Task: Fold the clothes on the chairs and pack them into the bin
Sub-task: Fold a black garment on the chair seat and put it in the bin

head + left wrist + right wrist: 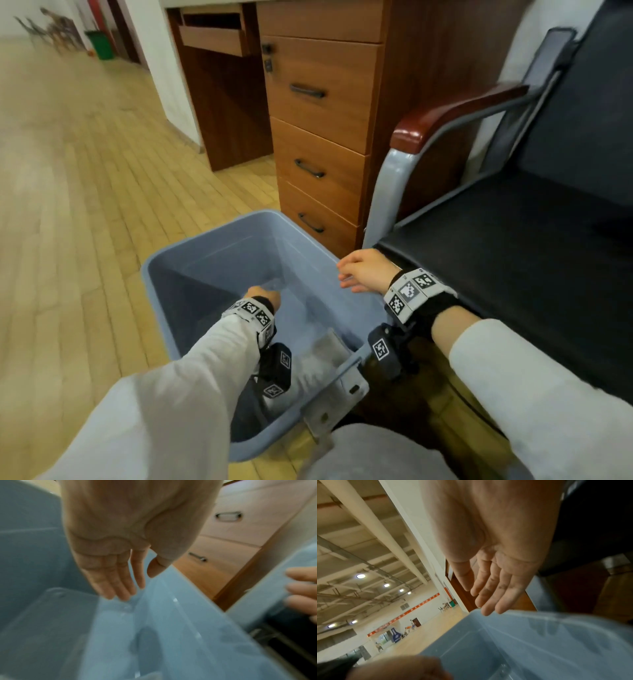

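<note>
A light blue plastic bin (219, 263) stands on the wooden floor beside a black chair (513, 246). My left hand (263, 296) reaches down inside the bin (171, 628), and in the left wrist view its fingers (120, 591) are straight and hold nothing. Over the bin's right rim hovers my right hand (352, 274), with fingers (488, 601) spread loosely above the bin (539, 649) and nothing in them. A pale grey patch (325, 346) shows at the bin's near right wall; I cannot tell what it is. No garment shows on the chair seat.
A brown cabinet with drawers (318, 137) rises just behind the bin. The chair's grey metal frame with a red-brown armrest (445, 116) stands between the cabinet and the seat. Wooden floor (68, 205) stretches away to the left.
</note>
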Demonstrator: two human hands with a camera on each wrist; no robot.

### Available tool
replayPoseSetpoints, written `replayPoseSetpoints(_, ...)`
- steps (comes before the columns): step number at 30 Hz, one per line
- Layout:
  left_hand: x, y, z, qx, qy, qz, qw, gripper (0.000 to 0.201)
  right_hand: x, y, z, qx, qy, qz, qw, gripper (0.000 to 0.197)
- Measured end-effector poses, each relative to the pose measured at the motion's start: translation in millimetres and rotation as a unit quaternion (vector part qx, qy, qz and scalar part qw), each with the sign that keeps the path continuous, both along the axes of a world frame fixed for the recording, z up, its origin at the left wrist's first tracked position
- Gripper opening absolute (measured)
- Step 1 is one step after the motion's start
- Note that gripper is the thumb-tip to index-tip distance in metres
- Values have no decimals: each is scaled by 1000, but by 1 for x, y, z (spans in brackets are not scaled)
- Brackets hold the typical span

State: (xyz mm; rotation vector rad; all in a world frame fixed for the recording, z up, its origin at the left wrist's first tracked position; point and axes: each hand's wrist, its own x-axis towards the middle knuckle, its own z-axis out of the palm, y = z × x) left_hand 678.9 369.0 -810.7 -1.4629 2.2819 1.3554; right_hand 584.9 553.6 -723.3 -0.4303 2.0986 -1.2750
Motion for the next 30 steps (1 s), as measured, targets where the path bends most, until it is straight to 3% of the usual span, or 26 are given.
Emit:
replayPoseSetpoints(2, -32, 13, 27, -5, 107, 30, 994, 40, -3, 20, 24, -41, 20, -6, 999, 10)
replayPoseSetpoints(4, -65, 43, 73, -27, 177, -1, 984, 22, -9, 42, 48, -77, 25, -31, 996, 11)
replayPoseSetpoints(6, -83, 98, 134, -20, 248, -41, 968, 23, -18, 77, 72, -100, 55, -75, 991, 13)
replayPoseSetpoints(10, -138, 208, 186, 114, 301, -135, 937, 23, -50, 184, 95, -96, 131, -253, 954, 21)
replayPoseSetpoints(14, -162, 307, 190, 210, 268, -201, 919, 29, -59, 295, 95, -16, 206, -468, 859, 18)
replayPoseSetpoints(16, -166, 348, 180, 266, 240, -226, 906, 27, -55, 339, 91, 29, 204, -536, 818, 24)
replayPoseSetpoints(20, -173, 402, 166, 328, 216, -229, 891, 19, -49, 389, 69, 87, 178, -555, 808, 35)
replayPoseSetpoints(24, -182, 423, 149, 372, 246, -201, 872, 21, -52, 420, 62, 90, 263, -592, 756, 38)
replayPoseSetpoints(27, -191, 420, 141, 449, 252, -165, 841, 30, -54, 434, 54, 79, 207, -584, 781, 54)
replayPoseSetpoints(30, -189, 418, 142, 443, 248, -146, 849, 32, -54, 437, 45, 94, 165, -566, 802, 54)
